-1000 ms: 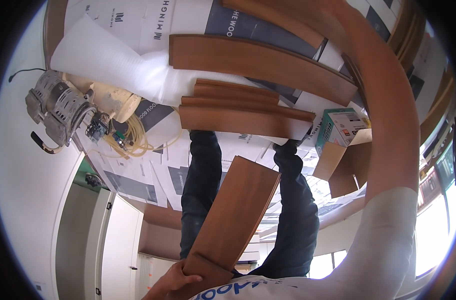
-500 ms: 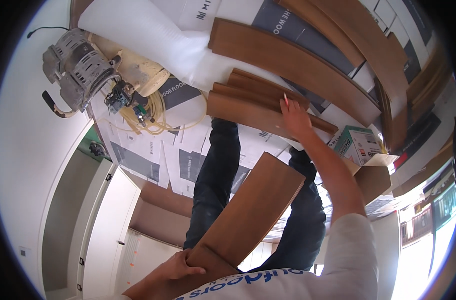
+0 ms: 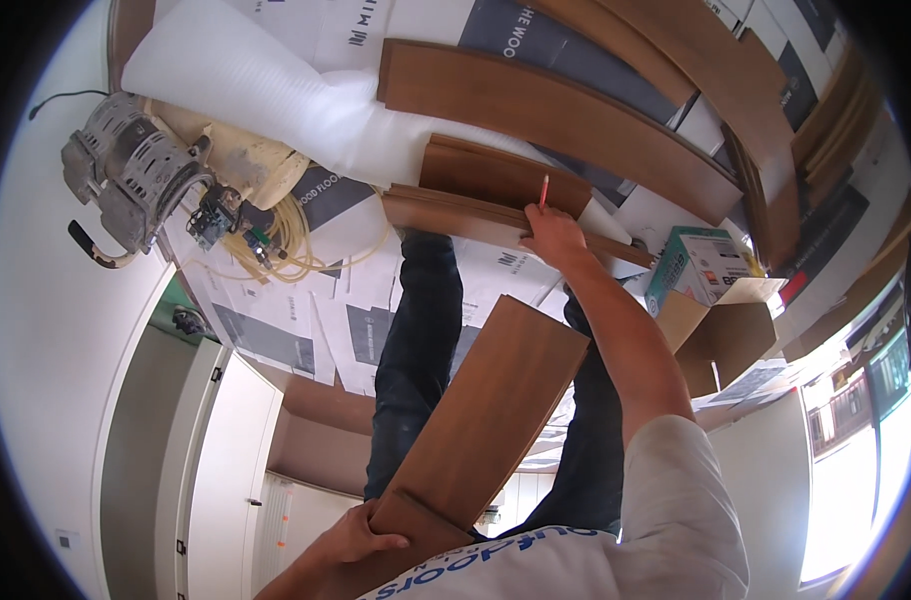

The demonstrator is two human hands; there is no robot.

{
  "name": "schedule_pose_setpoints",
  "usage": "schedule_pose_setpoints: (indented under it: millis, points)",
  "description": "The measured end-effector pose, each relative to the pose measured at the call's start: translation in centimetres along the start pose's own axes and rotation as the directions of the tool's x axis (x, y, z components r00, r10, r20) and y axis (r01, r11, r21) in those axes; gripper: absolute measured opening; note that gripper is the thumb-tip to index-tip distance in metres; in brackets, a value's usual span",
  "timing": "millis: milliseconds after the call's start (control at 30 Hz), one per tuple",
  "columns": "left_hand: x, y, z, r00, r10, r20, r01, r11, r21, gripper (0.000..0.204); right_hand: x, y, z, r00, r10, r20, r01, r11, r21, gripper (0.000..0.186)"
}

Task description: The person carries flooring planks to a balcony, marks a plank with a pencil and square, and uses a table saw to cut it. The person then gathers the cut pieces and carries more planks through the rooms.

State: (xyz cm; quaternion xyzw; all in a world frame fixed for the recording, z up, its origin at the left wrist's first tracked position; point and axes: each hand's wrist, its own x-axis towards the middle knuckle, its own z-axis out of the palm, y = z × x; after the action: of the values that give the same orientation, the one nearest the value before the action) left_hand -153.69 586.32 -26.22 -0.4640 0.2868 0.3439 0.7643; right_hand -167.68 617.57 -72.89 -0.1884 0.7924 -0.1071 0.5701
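My left hand is closed around the lower end of a brown wooden floorboard that slants up between my legs. A shorter board piece lies against it by my thumb. Ahead, my right hand reaches over a narrow group of brown boards by my feet, its fingers closed at their upper edge. A red pencil sticks up from that hand. Just behind these boards is another short board, its broad face showing.
Long floorboards lie beyond on printed cardboard sheets. White foam sheet spreads at far left, near a dusty compressor and coiled yellow hose. To the right stands an open cardboard box beside a green-white carton.
The boards by my feet have tilted: the front one shows less of its face, the rear one more. My right hand has moved with them, the pencil still in it. The view has shifted slightly.
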Motion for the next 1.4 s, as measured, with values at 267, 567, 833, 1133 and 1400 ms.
schedule_pose_setpoints:
  millis: [267,567,833,1133,1400]
  points:
    - [0.2,0.0,-0.5,0.998,-0.042,0.045,0.04,0.998,0.044,0.108,1.0,0.2,-2.8,0.912,-0.144,-0.385,0.094,0.985,-0.146,0.064]
    - [0.8,-1.4,-0.1,0.999,-0.027,0.023,0.026,0.997,0.071,0.105,0.9,0.3,-2.3,0.969,-0.107,-0.221,0.08,0.989,-0.127,0.072]
    - [0.8,-1.7,-0.3,1.0,0.01,0.001,-0.01,0.994,0.112,0.101,-3.6,-1.6,5.8,0.768,-0.446,-0.459,0.249,0.869,-0.428,0.03]
    - [0.8,-1.5,0.0,1.0,-0.002,0.001,0.002,0.989,0.147,0.111,-2.7,-1.9,1.8,0.864,-0.38,-0.332,0.249,0.893,-0.374,0.045]
    - [1.9,-2.5,0.3,1.0,-0.017,-0.016,0.019,0.99,0.142,0.11,-2.8,-0.8,-0.2,0.92,-0.379,-0.102,0.326,0.881,-0.342,0.044]
